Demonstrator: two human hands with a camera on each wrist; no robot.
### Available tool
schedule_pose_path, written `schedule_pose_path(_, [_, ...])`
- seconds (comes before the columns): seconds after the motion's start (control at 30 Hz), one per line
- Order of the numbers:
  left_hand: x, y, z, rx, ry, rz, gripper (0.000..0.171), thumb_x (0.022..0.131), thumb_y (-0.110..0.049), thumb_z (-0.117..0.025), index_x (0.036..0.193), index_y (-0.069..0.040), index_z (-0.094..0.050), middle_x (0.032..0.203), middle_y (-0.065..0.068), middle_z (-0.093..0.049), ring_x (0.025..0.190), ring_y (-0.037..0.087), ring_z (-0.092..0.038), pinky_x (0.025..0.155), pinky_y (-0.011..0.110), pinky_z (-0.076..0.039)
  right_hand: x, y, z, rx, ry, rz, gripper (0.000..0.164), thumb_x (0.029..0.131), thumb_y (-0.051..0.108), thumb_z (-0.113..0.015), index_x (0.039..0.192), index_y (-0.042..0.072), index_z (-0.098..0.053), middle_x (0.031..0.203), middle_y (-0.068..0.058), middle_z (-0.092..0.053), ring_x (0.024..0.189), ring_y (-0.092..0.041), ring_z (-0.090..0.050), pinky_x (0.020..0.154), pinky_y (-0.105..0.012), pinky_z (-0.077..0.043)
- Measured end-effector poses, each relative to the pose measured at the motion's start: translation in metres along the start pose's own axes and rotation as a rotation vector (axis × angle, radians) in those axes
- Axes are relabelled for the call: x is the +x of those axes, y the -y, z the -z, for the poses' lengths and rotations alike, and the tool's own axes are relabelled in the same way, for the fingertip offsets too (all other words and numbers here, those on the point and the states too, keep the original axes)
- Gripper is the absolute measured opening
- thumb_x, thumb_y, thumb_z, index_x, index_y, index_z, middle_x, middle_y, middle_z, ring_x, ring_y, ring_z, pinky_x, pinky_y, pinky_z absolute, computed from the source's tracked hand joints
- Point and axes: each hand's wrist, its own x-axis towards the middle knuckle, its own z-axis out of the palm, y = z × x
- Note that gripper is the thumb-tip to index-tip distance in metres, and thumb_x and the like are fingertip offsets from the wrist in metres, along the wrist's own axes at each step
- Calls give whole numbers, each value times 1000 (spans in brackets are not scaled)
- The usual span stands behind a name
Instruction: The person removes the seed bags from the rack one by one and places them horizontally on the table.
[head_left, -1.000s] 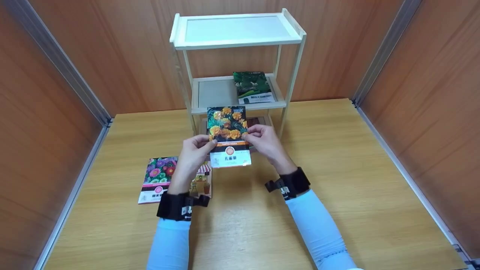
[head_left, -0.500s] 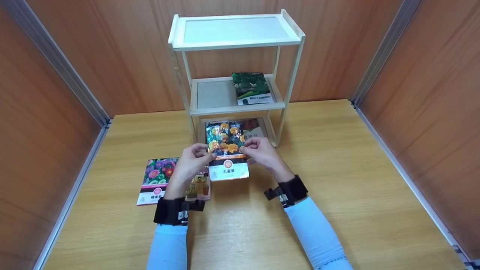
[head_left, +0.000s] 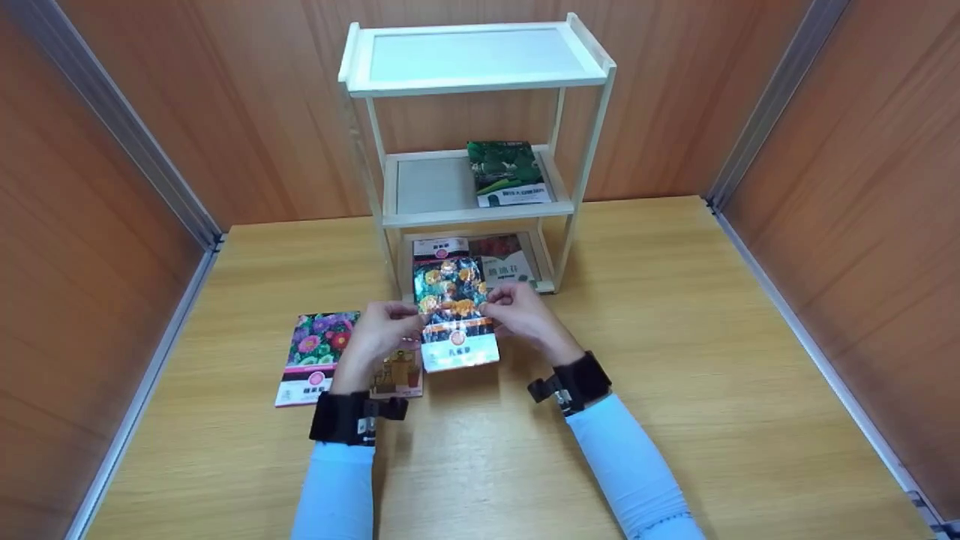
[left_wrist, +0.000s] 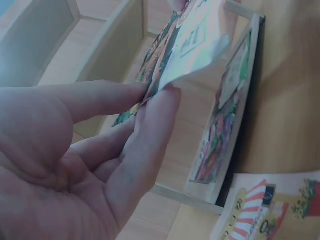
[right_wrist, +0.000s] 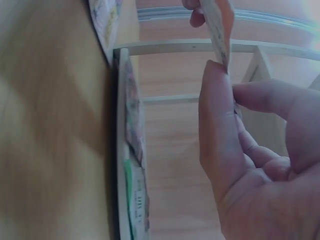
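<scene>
A seed packet with orange flowers (head_left: pixel 456 315) is held up in front of the shelf, above the table. My left hand (head_left: pixel 386 330) pinches its left edge between thumb and fingers, seen closer in the left wrist view, where the packet (left_wrist: pixel 192 45) bends slightly. On the opposite edge, my right hand (head_left: pixel 525 313) pinches it too; the right wrist view shows that packet (right_wrist: pixel 218 30) nearly edge-on. Left of the hands, a packet with purple and red flowers (head_left: pixel 319 352) lies on the table. Beside it, partly hidden by my left hand, is a packet with a striped awning picture (head_left: pixel 401 373).
A pale three-tier shelf (head_left: pixel 476 221) stands at the back. A green packet (head_left: pixel 508 174) lies on its middle tier. On the bottom tier are a pink-banded packet (head_left: pixel 441 249) and a red-flower packet (head_left: pixel 506 262). Wood-grain walls (head_left: pixel 847 225) close in the sides and back.
Both hands have brought the orange-flower packet down and toward me, tilting it flatter. More of the bottom tier's packets shows behind it now.
</scene>
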Motion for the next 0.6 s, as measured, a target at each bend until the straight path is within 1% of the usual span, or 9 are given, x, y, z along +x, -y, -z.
schedule_pose_path(0.07, [2, 3, -1, 11, -10, 12, 34, 96, -10, -71, 127, 4, -67, 113, 21, -68, 86, 25, -72, 79, 37, -62, 2, -4, -2, 3, 11, -21, 13, 94, 11, -73, 102, 2, -68, 92, -11, -69, 84, -37, -70, 82, -54, -60])
schedule_pose_path(0.17, [6, 8, -2, 29, -39, 46, 32, 94, -7, -73, 124, 4, -68, 111, 21, -69, 81, 24, -72, 80, 40, -62, 4, -9, -5, -2, 34, -58, 16, 93, 10, -73, 104, 1, -67, 94, -11, -68, 77, -29, -70, 82, -52, -60])
schedule_pose_path(0.23, [8, 10, -3, 40, -53, 73, 31, 93, -6, -73, 122, 3, -69, 110, 21, -70, 79, 24, -72, 81, 41, -62, 5, -12, -7, -7, 51, -79, 16, 93, 10, -73, 104, 0, -67, 95, -12, -67, 74, -26, -69, 79, -48, -62])
schedule_pose_path(0.37, [12, 14, -4, 83, -57, 126, 26, 93, -7, -74, 117, 1, -71, 107, 20, -70, 79, 25, -73, 79, 41, -63, 6, -14, -10, -41, 57, -117, 15, 94, 9, -72, 104, 0, -66, 97, -13, -66, 71, -20, -67, 69, -35, -63])
schedule_pose_path(0.47, [14, 16, -6, 113, -42, 146, 23, 94, -7, -73, 115, 1, -72, 103, 19, -71, 79, 25, -73, 78, 40, -63, 6, -14, -11, -86, 43, -138, 14, 93, 9, -73, 101, 1, -66, 97, -13, -67, 69, -19, -67, 65, -33, -62])
schedule_pose_path(0.6, [16, 20, -9, 151, -38, 158, 18, 94, -6, -73, 110, 2, -73, 99, 18, -72, 78, 24, -73, 77, 40, -63, 6, -18, -14, -123, 43, -164, 14, 91, 9, -76, 99, 2, -67, 97, -14, -69, 69, -21, -69, 69, -37, -63])
